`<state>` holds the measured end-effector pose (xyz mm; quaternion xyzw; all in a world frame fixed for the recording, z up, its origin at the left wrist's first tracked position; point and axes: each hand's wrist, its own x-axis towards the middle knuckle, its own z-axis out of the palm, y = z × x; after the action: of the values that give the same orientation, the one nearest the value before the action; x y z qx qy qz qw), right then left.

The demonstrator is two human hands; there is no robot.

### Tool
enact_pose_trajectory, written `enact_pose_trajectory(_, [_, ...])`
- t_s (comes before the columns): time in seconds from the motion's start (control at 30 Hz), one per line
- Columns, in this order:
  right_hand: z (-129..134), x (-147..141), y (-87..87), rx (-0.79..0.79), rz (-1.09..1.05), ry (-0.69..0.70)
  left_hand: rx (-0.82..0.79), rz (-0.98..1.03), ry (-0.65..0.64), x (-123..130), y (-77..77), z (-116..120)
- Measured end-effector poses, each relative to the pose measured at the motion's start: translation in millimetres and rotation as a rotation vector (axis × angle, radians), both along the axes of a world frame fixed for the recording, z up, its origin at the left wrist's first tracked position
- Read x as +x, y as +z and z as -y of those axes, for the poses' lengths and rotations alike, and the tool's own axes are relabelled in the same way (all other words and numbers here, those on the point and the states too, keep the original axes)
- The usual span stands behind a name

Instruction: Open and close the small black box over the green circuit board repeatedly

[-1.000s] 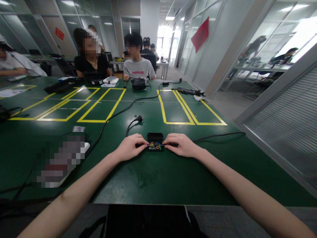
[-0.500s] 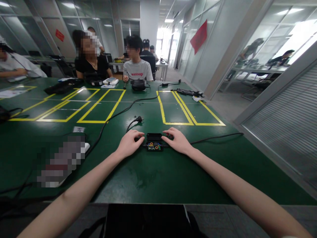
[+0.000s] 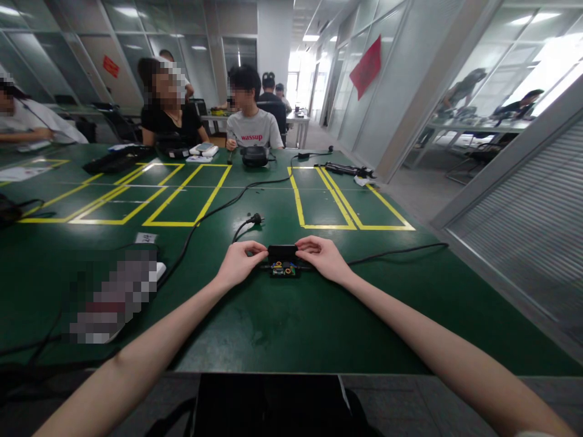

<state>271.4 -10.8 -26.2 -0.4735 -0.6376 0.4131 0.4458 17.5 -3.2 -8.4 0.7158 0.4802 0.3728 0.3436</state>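
Note:
In the head view a small black case, seemingly a power adapter, lies opened on the green table (image 3: 273, 340). Its lower half (image 3: 285, 277) holds a circuit board (image 3: 279, 271) with copper-coloured coils, and black cords run out at both sides. Just behind stands the black cover (image 3: 282, 252), tilted up. My left hand (image 3: 240, 261) pinches the cover's left end between thumb and fingers. At the right end, my right hand (image 3: 324, 258) grips it the same way.
A black plug (image 3: 255, 219) on its cord lies behind my left hand. A long cable (image 3: 218, 206) crosses the table. At left is a pixelated object (image 3: 118, 297) with a white edge. Yellow tape rectangles mark the far half; several people sit beyond, and a folded black tripod-like item (image 3: 344, 169) lies far right.
Both hands have closed on the ends of the black cover. It has been raised and tipped more upright behind the circuit board.

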Motion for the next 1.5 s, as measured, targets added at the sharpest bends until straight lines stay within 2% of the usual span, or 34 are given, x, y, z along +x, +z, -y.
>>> enact_pose_trajectory(0.57, [5,3,4.3,0.011,0.009,-0.008,0.081,-0.051,-0.032,-1,6.8,4])
enact_pose_trajectory(0.93, [13,4,12.0,-0.056,0.046,0.095,0.074,-0.081,-0.067,-1,12.6,8])
enact_pose_trajectory(1.17, [21,5,23.8,0.190,0.147,0.209,0.063,-0.091,-0.081,-2,18.8,14])
enact_pose_trajectory(1.37, [21,6,24.6,0.278,0.244,0.233,0.070,-0.100,-0.142,0,17.4,18])
enact_pose_trajectory(1.5, [21,6,22.6,0.280,0.326,0.245,0.112,-0.128,-0.210,-2,13.8,16])
